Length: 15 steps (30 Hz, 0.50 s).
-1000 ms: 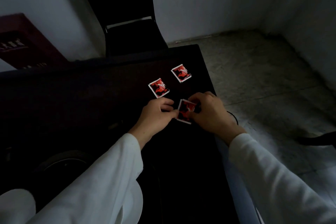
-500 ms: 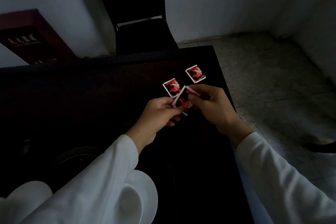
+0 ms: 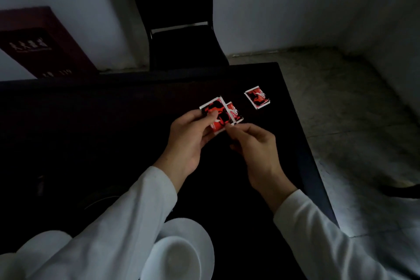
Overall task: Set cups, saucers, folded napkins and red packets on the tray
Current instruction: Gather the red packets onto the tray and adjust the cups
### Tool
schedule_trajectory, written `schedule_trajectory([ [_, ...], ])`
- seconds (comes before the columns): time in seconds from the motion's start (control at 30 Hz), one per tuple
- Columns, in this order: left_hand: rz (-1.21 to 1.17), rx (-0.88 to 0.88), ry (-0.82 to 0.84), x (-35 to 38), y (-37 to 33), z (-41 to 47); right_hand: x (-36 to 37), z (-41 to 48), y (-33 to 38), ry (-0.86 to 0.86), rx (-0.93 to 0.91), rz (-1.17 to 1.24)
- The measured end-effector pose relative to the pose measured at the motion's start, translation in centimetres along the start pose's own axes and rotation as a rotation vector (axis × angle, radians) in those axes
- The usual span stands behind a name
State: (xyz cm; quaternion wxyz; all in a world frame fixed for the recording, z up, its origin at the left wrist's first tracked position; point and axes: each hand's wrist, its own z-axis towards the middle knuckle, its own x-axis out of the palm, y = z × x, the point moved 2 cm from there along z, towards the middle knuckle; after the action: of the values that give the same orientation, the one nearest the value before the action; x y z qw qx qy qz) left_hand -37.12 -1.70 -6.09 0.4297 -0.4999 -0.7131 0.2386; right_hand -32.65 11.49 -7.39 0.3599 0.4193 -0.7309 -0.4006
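Dark table (image 3: 159,98), red packet (image 3: 214,115) in left hand (image 3: 188,143)

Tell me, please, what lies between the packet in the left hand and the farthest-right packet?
Head view: a third red packet lies there on the table, partly hidden behind the held packet.

3 red pkts (image 3: 214,110) (image 3: 234,112) (image 3: 257,97), 1 cup (image 3: 175,259), 1 saucer (image 3: 205,240), 1 chair (image 3: 184,45).

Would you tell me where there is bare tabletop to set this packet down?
Bare table lies between the right hand, the far packet and the right edge, and beyond the packets toward the chair. Crowded: the held packet hides part of the lying packet by the left hand. Farther left is too dark.
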Motion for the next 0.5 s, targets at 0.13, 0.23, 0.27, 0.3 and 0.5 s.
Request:
schedule_trajectory([
  [0.13, -0.006, -0.005, 0.012, -1.2, -0.3, 0.8, 0.6, 0.4, -0.7, 0.104, -0.023, -0.167],
  [0.23, -0.005, -0.008, -0.013, -2.1, -0.2, 1.4, 0.3, 1.2, -0.9, 0.140, -0.115, -0.485],
  [0.27, -0.002, -0.007, -0.019, -2.4, -0.1, 1.6, 0.3, 1.5, -0.9, 0.148, -0.150, -0.584],
  [0.3, -0.003, -0.009, -0.023, -2.6, 0.0, 1.8, 0.2, 1.9, -0.7, 0.149, -0.186, -0.663],
  [0.5, -0.040, -0.027, -0.045, -3.7, -0.4, 3.3, -0.4, 5.5, 1.4, -0.044, -0.386, -0.921],
])
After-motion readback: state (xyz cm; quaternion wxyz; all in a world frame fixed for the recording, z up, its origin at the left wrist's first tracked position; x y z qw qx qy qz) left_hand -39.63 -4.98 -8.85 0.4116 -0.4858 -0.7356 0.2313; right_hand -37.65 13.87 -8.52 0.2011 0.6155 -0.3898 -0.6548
